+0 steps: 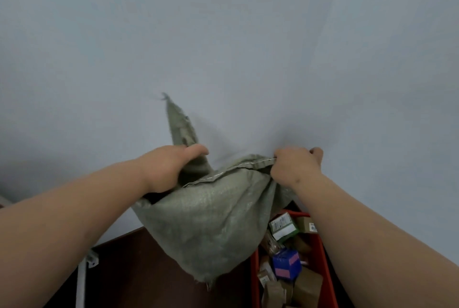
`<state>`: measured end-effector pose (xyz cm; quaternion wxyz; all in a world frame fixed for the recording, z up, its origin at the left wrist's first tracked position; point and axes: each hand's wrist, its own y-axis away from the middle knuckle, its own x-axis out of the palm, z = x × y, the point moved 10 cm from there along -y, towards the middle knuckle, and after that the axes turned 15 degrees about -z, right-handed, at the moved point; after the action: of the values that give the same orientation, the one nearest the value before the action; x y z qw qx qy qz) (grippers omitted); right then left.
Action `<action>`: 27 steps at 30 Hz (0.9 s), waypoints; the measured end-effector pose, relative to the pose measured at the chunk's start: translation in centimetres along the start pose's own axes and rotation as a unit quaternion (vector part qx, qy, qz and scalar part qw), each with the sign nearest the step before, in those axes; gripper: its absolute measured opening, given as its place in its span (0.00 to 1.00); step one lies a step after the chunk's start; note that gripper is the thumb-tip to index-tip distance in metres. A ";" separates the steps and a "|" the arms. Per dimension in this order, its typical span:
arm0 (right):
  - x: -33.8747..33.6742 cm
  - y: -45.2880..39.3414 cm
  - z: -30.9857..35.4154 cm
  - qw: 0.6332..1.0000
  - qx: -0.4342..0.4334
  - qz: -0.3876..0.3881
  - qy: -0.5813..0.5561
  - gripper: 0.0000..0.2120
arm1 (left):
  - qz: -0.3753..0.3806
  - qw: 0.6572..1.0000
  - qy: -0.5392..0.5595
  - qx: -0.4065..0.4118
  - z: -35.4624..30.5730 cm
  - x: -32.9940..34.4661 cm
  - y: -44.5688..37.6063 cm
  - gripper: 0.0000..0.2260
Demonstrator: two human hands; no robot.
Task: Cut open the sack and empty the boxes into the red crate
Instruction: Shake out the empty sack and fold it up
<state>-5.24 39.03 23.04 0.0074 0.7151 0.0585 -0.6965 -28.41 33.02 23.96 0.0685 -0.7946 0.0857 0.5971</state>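
A grey-green woven sack [208,228] hangs upside down in mid air, its stitched bottom seam uppermost and one corner sticking up. My left hand [169,168] grips the seam at its left end. My right hand [293,166] grips the right end. The sack looks limp and its frayed cut end dangles just left of the red crate [254,283]. Inside the crate lie several boxes: a white and green one [283,227], a blue one with a pink patch [286,264] and brown cardboard ones [306,285].
A plain pale grey wall [223,46] fills the upper view right behind the sack. Dark brown floor [139,273] lies to the left of the crate. A white pipe with a bracket [83,280] runs down the wall at lower left.
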 end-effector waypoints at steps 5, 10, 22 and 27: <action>-1.1 -0.1 2.7 0.998 -0.055 0.015 -0.037 0.13 | -0.016 0.988 0.145 -0.057 -2.8 -1.7 -0.9 0.44; -2.7 -0.3 3.0 0.990 -0.067 -0.044 -0.114 0.21 | 0.038 0.964 0.234 -0.117 -2.2 -1.7 -0.5 0.42; -6.6 3.2 8.7 0.937 -0.312 -0.154 -0.023 0.09 | 0.204 0.957 0.176 -0.108 -2.9 -1.3 1.5 0.35; -6.1 2.0 6.9 0.964 -0.218 -0.129 -0.084 0.13 | -0.015 0.990 0.094 -0.103 -1.0 -5.1 -0.7 0.29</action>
<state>-12.05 35.98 28.74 0.0779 0.6216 0.2996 -0.7196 -28.71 33.78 29.12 -0.0134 -0.8511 0.0176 0.5245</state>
